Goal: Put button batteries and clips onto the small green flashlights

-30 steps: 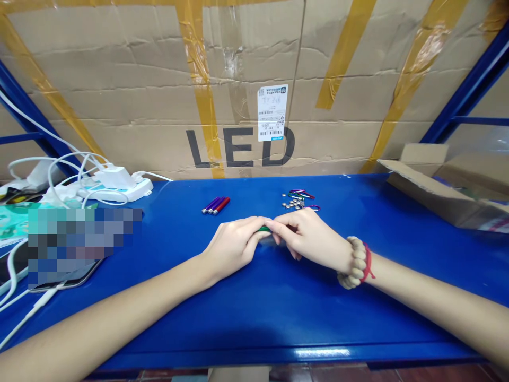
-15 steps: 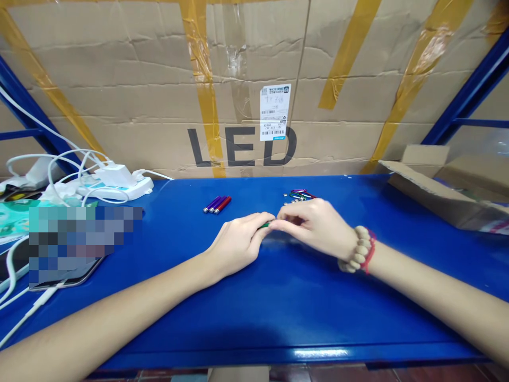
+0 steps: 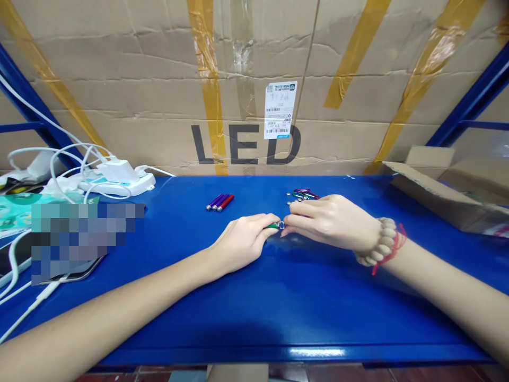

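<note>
My left hand [image 3: 244, 242] rests on the blue table [image 3: 254, 297] with its fingers closed round a small green tube [image 3: 274, 226]. Only the tube's right end shows, tipped with a silver cap. My right hand [image 3: 330, 222] meets it from the right, fingertips pinched at that silver end. A bead bracelet and red cord sit on my right wrist. Just behind my right hand lie several small coloured carabiners and silver button cells [image 3: 299, 195]. Three small tubes, purple and red [image 3: 220, 202], lie side by side behind my left hand.
A big cardboard box marked LED [image 3: 246, 85] stands along the back. A white power strip with chargers and cables [image 3: 113, 178] lies at the left, with a phone [image 3: 75, 270] nearer me. An open cardboard box [image 3: 449, 191] sits at the right.
My right hand has turned over and shifted slightly right, now pinching the tube's silver end from the side. The green tube's tip shows more. The view has drifted a little.
</note>
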`<state>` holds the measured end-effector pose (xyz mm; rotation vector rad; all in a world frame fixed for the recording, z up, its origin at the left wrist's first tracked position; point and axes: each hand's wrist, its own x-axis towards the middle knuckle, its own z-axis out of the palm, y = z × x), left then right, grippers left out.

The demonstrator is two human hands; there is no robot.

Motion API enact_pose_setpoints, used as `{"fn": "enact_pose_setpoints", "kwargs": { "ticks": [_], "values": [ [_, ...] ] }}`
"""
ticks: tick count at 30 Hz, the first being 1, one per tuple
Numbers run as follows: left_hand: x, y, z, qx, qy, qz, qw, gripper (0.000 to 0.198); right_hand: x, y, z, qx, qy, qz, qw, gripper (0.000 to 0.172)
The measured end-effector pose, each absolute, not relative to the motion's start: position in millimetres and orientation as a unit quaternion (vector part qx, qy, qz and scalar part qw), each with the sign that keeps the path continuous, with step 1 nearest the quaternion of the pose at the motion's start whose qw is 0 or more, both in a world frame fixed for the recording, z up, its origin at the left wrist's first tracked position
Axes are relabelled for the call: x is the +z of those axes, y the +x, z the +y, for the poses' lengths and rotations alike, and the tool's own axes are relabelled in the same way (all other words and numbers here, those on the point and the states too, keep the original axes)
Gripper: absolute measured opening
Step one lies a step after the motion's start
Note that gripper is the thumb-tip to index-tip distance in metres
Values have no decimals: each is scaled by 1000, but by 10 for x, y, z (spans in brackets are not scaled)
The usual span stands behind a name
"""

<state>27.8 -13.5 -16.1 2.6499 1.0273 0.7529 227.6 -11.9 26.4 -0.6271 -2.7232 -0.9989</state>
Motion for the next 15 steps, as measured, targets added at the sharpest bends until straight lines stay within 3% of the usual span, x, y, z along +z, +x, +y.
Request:
{"fn": "enact_pose_setpoints", "kwargs": {
  "ticks": [15],
  "values": [
    [-173,273,-121,220,912,328,111,19,213,2216,-151,-369,-176,-912,37,28]
  ]
}}
